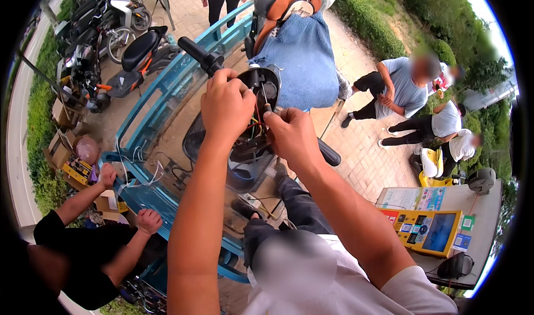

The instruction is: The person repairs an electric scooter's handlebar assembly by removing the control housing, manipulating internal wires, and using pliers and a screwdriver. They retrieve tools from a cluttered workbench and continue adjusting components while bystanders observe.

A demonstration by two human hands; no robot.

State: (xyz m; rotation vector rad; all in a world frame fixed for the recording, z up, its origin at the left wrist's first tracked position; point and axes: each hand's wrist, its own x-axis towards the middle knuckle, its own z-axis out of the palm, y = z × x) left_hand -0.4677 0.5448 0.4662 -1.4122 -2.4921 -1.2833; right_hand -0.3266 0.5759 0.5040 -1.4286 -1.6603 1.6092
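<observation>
An electric scooter's black handlebar head is opened up in front of me, with coloured wires (256, 127) showing inside its housing (268, 81). My left hand (227, 104) is closed over the handlebar beside that housing, its fingertips partly hidden. Beyond it juts the left handlebar grip (194, 53). Between the thumb and fingers of my right hand (292, 136) is a screwdriver (267, 107), its thin shaft pointing into the housing. The right handlebar grip (328, 152) sticks out past my right wrist. A blue denim cloth (308, 64) covers what lies just beyond the housing.
The scooter stands in a blue metal-railed cart bed (139, 167). At the lower left are a nearby person's two hands (128, 198). Several people stand on the paving at right, near a white table (478, 209) bearing a yellow-framed device (427, 232). Parked scooters (139, 59) line the left.
</observation>
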